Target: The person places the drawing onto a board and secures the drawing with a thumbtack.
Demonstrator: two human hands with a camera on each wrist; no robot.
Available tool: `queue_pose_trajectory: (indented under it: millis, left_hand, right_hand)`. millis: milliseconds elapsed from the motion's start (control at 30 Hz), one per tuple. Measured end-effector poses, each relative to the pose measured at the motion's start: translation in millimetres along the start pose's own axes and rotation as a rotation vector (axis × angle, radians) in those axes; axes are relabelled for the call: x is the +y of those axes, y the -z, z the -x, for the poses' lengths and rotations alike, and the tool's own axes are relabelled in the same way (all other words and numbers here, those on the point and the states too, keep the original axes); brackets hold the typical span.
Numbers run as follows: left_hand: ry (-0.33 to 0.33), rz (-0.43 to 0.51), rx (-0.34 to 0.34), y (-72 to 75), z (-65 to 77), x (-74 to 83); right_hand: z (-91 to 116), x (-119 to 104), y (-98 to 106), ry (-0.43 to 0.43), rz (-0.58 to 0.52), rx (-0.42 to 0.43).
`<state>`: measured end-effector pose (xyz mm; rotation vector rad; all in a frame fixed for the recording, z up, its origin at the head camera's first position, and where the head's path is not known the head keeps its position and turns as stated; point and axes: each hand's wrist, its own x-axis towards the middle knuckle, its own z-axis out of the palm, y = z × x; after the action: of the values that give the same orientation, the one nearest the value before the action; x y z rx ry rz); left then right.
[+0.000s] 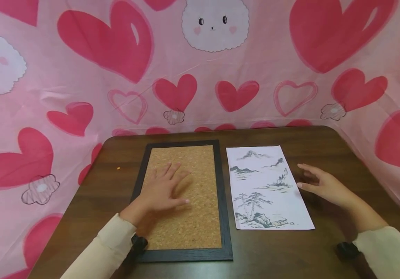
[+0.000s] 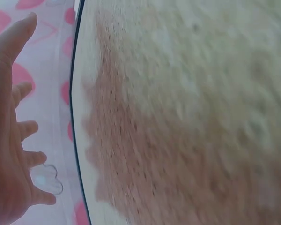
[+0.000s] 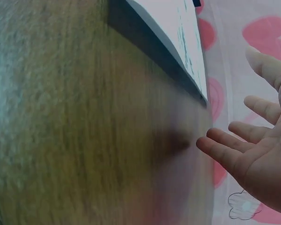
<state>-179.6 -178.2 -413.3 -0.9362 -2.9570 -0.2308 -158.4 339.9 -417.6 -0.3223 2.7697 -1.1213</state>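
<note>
Got the left hand [image 1: 162, 190] over the corkboard [image 1: 200, 217], palm down, fingers fanned wide, with the thumb stuck out toward the right edge. Gripping nothing, and looks clear of the surface in the left wrist view (pretty blurry there, with a reddish patch on the cork below the palm). Got the right hand [image 1: 328, 188] well off to the right of the corkboard, relaxed and loosely bent, with thumb and index fingertips near the outer edge of the printed sheet [image 1: 273, 186]. Not pinching it, though, judging by the gap in the right wrist view, so empty-handed there too.

Got the corkboard lying flat on the tabletop [image 1: 96, 211], with the long axis running away from the person and a short side of the black frame [image 1: 186, 255] nearest. Got the sheet just right of the corkboard, roughly parallel to it, with a thin strip of tabletop between. Also pointing lengthwise away from the person, with mountains at the far end, trees and rocks at the near one. Spotted a tiny orange dot [image 1: 118, 168] left of the corkboard, too.
</note>
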Motion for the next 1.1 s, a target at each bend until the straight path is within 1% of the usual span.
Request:
queue_pose_trajectory:
  millis: [167,267,367,467,533,633,800,867,1000,1100]
  left_hand:
    - [-0.038,0.028,-0.044,-1.7,-5.6,7.0]
    - [-0.054,0.068,-0.064,-2.1,-9.0,11.4]
    - [-0.068,0.107,-0.071,-1.7,-11.8,15.8]
    - [-0.088,0.176,-0.065,-0.5,-13.2,19.8]
    - [-0.097,0.220,-0.060,-0.3,-13.8,22.0]
    - [-0.109,0.285,-0.050,-0.7,-14.5,26.0]
    - [-0.064,0.385,-0.057,0.3,-14.9,36.7]
    - [-0.040,0.426,-0.068,1.1,-15.8,41.6]
    - [-0.021,0.499,-0.082,0.9,-18.3,49.9]
    - [0.000,0.570,-0.087,0.6,-20.5,54.8]
  right_hand:
    - [0,2,4,-0.067,-0.070,-0.037]
    - [-1,3,5,-0.083,-0.161,-0.063]
    - [-2,6,3,-0.108,-0.282,-0.073]
    - [-2,11,-1,-0.140,-0.381,-0.067]
    - [-2,13,-4,-0.167,-0.423,-0.065]
    - [-3,13,-10,-0.213,-0.441,-0.050]
    - [-3,3,-17,-0.318,-0.389,-0.016]
    - [-4,-1,-18,-0.350,-0.371,-0.015]
    - [-7,-2,-18,-0.374,-0.381,-0.022]
    - [-7,-1,-16,-0.358,-0.447,-0.032]
